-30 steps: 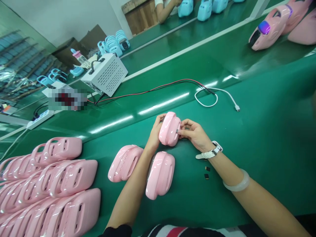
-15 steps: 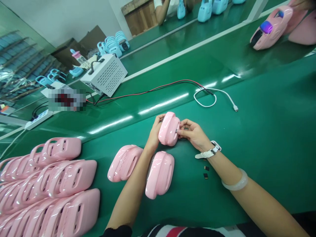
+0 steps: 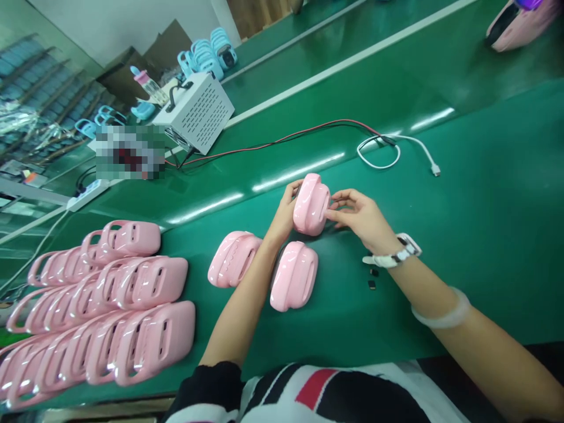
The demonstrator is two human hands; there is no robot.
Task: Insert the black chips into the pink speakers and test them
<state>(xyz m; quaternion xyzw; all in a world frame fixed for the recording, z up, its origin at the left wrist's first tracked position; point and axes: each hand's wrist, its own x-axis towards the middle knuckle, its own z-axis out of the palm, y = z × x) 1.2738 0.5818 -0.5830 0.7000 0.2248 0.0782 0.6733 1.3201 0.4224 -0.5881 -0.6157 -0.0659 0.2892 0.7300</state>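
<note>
My left hand holds a glossy pink handheld device from its far left side, above the green table. A slot in its side faces right. My right hand is at that side, the thumb tip touching the casing by the slot and the other fingers spread apart from it. Nothing shows between them. Just below, a second pink device stands near my left forearm. Another pink device is partly hidden behind that forearm. Two small black memory cards lie below my right wrist.
Rows of pink devices fill the left of the green table. A white cable lies at the back, joined to red and black wires. Behind stand a grey perforated box and blue devices. Another pink device is at top right.
My right hand's thumb and fingers have opened from a pinch at the slot; the small piece between them no longer shows. The view has shifted; the device stays in my left hand.
</note>
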